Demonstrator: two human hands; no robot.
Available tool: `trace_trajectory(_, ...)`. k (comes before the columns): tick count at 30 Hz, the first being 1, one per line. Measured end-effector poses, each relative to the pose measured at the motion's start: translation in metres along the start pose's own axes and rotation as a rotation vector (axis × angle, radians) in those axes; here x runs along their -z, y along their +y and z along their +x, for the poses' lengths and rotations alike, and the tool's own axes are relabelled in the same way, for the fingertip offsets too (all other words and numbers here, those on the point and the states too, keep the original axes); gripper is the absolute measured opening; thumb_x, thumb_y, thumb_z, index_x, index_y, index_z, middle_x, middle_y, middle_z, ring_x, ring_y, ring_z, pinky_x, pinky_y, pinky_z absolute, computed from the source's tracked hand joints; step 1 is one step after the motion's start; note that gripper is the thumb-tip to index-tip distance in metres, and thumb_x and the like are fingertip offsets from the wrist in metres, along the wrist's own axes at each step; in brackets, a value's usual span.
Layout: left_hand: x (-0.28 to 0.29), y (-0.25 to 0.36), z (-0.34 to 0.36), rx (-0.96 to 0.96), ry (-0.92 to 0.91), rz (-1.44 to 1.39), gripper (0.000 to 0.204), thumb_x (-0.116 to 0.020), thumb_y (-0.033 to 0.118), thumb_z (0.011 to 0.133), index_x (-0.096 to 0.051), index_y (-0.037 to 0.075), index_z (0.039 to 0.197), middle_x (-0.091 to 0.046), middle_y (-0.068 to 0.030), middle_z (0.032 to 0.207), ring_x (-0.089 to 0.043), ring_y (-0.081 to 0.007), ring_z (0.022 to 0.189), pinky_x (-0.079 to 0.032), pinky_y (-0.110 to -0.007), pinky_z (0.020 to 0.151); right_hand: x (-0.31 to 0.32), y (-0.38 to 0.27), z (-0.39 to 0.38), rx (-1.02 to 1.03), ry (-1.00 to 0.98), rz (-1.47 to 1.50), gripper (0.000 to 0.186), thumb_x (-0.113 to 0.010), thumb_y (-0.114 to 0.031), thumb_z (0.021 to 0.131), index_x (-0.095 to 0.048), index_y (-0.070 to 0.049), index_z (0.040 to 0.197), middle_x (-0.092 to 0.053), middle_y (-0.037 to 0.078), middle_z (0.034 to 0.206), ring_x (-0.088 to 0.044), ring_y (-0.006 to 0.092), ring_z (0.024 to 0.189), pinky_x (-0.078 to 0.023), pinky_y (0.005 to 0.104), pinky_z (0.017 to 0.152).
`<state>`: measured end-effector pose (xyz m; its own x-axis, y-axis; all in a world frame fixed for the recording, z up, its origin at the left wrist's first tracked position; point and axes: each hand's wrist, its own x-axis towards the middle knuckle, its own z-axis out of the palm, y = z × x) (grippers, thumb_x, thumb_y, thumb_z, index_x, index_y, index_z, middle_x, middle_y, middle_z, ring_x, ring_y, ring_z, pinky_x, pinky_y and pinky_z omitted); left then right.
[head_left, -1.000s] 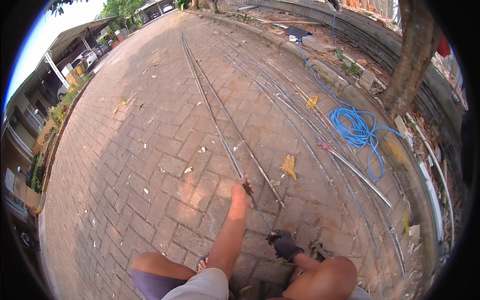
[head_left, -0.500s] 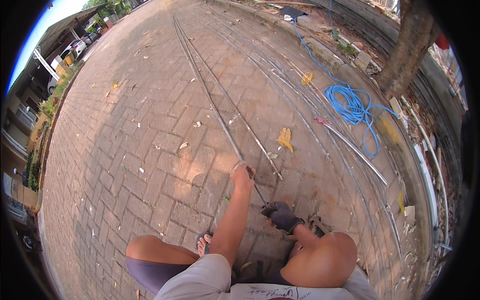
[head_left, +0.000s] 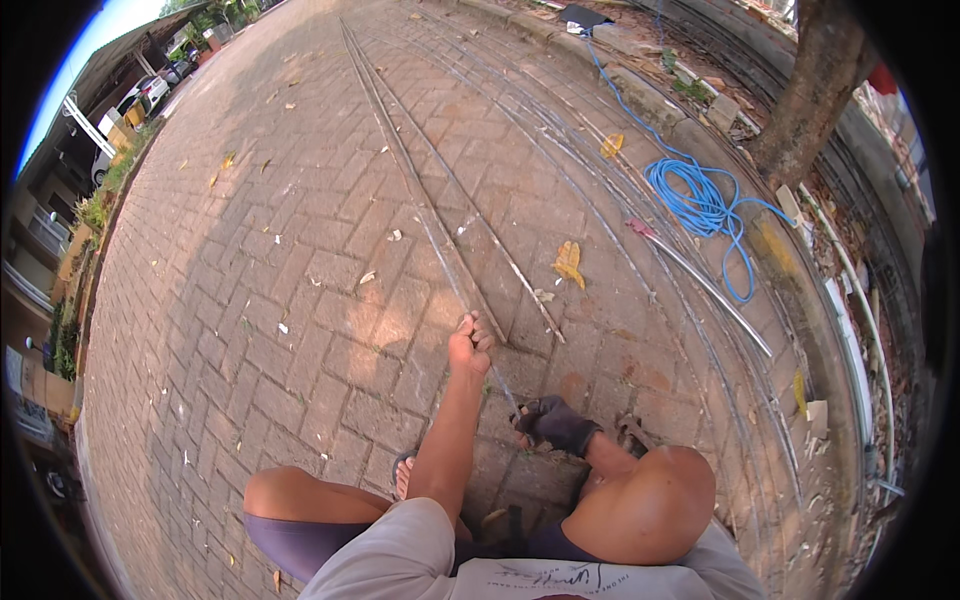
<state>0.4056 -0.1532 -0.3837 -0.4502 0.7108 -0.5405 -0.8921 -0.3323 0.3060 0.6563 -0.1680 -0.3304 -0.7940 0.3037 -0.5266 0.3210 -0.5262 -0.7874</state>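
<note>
My bare left hand (head_left: 470, 343) is closed in a fist around a long thin metal rod (head_left: 440, 262), in front of me. Toward my knees, the rod's near end runs to my right hand (head_left: 558, 425), which wears a dark glove and has its fingers closed round it. What else the glove might hold is hidden. Just right of the left fist, a brownish rod (head_left: 483, 302) ends on the paving. Another rod (head_left: 512, 263) lies farther right, and all of these converge far ahead.
Brick paving (head_left: 270, 330) spreads around me. To the right lie more long rods (head_left: 600, 205), a shiny metal tube (head_left: 712, 290) and a coiled blue hose or cord (head_left: 700, 200). Beyond them are a kerb (head_left: 775, 250) and a tree trunk (head_left: 815, 110). A yellow leaf (head_left: 569, 264) lies ahead.
My left hand has shifted slightly left and up, still closed on the rod. The held rod now stands apart from the brownish one beside it. My right hand has moved slightly left.
</note>
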Motion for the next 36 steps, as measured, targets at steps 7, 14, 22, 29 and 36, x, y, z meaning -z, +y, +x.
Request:
trace_trajectory(7, 0.008, 0.005, -0.014, 0.078, -0.096, 0.076, 0.023, -0.048, 0.027, 0.110, -0.059, 0.008, 0.106, -0.053, 0.0001, 0.077, -0.044, -0.0091, 0.059, -0.033, -0.024, 0.048, -0.016, 0.005, 0.009, -0.021, -0.067, -0.208, 0.020, -0.077, -0.022, 0.090, -0.070, -0.005, 0.082, -0.071, 0.005, 0.074, -0.065, 0.0132, 0.058, -0.050, 0.0292, 0.050)
trace_trajectory(14, -0.011, -0.006, -0.018, -0.039, 0.311, 0.476, 0.028, -0.046, 0.030, 0.110, -0.062, 0.010, 0.098, -0.053, 0.0025, 0.074, -0.045, -0.0083, 0.057, -0.033, -0.025, 0.047, -0.041, 0.002, 0.013, -0.095, 0.077, 0.035, 0.021, -0.075, -0.025, 0.092, -0.070, -0.006, 0.085, -0.066, 0.002, 0.071, -0.059, 0.0116, 0.055, -0.047, 0.0312, 0.050)
trace_trajectory(22, -0.046, -0.043, -0.012, 0.015, 0.171, 0.419, 0.017, -0.060, 0.025, 0.105, -0.064, 0.009, 0.102, -0.066, -0.0033, 0.085, -0.059, -0.0129, 0.064, -0.049, -0.029, 0.053, 0.009, -0.004, -0.006, 0.078, 0.060, 0.489, 0.019, -0.062, -0.022, 0.100, -0.063, -0.003, 0.096, -0.056, 0.002, 0.063, -0.048, 0.0109, 0.044, -0.037, 0.0272, 0.037)
trace_trajectory(29, -0.066, -0.130, -0.029, 0.309, 0.004, 0.714, 0.015, -0.075, 0.020, 0.095, -0.067, 0.008, 0.098, -0.072, -0.0054, 0.087, -0.069, -0.0181, 0.071, -0.058, -0.034, 0.057, 0.133, -0.009, -0.101, -0.129, 0.337, -0.126, 0.021, -0.066, -0.018, 0.094, -0.074, 0.001, 0.097, -0.064, 0.004, 0.066, -0.059, 0.0117, 0.056, -0.046, 0.0297, 0.047)
trace_trajectory(36, -0.069, -0.239, -0.079, 0.439, -0.262, 1.135, 0.018, -0.076, 0.020, 0.093, -0.068, 0.004, 0.099, -0.071, -0.0075, 0.089, -0.069, -0.0174, 0.079, -0.054, -0.032, 0.057, 0.172, 0.045, -0.218, 0.169, 0.704, -0.667, 0.032, -0.069, -0.026, 0.098, -0.071, 0.007, 0.093, -0.074, 0.014, 0.078, -0.069, 0.0197, 0.071, -0.054, 0.0346, 0.068)
